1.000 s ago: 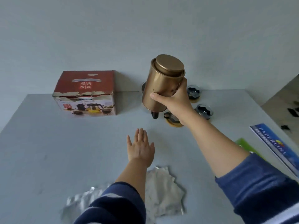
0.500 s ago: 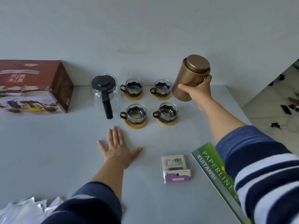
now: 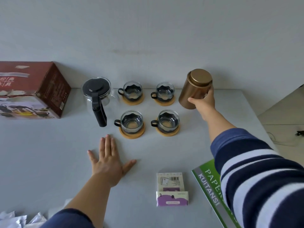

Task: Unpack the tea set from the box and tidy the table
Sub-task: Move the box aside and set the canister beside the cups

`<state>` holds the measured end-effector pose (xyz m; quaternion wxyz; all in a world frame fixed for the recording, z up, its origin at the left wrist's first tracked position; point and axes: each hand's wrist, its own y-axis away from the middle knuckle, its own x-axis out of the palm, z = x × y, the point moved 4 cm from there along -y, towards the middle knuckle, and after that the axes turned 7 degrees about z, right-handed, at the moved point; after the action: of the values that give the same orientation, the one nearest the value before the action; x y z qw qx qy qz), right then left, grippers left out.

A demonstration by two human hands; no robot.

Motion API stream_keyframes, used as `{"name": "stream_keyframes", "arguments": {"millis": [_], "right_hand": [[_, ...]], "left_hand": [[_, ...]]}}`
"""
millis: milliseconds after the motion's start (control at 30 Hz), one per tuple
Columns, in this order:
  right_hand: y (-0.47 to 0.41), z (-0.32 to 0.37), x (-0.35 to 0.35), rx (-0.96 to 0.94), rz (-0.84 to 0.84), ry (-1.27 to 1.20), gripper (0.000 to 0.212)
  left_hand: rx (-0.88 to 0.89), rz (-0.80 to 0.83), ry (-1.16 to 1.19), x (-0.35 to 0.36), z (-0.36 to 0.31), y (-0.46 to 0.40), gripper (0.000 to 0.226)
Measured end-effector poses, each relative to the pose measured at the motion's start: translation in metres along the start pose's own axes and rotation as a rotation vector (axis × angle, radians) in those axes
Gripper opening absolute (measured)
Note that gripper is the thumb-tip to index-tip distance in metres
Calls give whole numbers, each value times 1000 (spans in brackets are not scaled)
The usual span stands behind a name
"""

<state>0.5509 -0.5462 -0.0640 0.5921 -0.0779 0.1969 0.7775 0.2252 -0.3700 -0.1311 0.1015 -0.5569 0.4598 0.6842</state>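
Note:
My right hand (image 3: 204, 102) grips a gold tea canister (image 3: 195, 88) with a lid, tilted slightly, its base at the table just right of the cups. Several glass cups on round wooden coasters stand in two rows, the nearest being one cup (image 3: 131, 122) and another cup (image 3: 167, 120). A glass teapot (image 3: 97, 94) with a black lid and handle stands left of them. The red tea set box (image 3: 31, 89) lies at the far left against the wall. My left hand (image 3: 107, 160) rests flat and empty on the white table (image 3: 49, 153), fingers spread.
A small purple and white packet (image 3: 171, 189) lies near the front. A green receipt book (image 3: 213, 191) lies under my right sleeve. Crumpled white wrapping (image 3: 19, 218) lies at the front left corner. The table's right edge (image 3: 256, 112) drops to a tiled floor.
My right hand has carried the canister from in front of the teapot to the right of the cups and lowered it to the table. The view has shifted right. My left hand stayed flat.

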Motion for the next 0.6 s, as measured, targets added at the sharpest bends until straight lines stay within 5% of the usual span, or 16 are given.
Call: {"name": "stream_keyframes", "arguments": {"millis": [300, 600], "right_hand": [[-11, 7, 0, 103, 1, 32, 111], [54, 30, 0, 244, 28, 421, 96]], "left_hand": [[-22, 26, -56, 1, -1, -1, 142], [36, 108, -5, -10, 1, 1, 107]]}}
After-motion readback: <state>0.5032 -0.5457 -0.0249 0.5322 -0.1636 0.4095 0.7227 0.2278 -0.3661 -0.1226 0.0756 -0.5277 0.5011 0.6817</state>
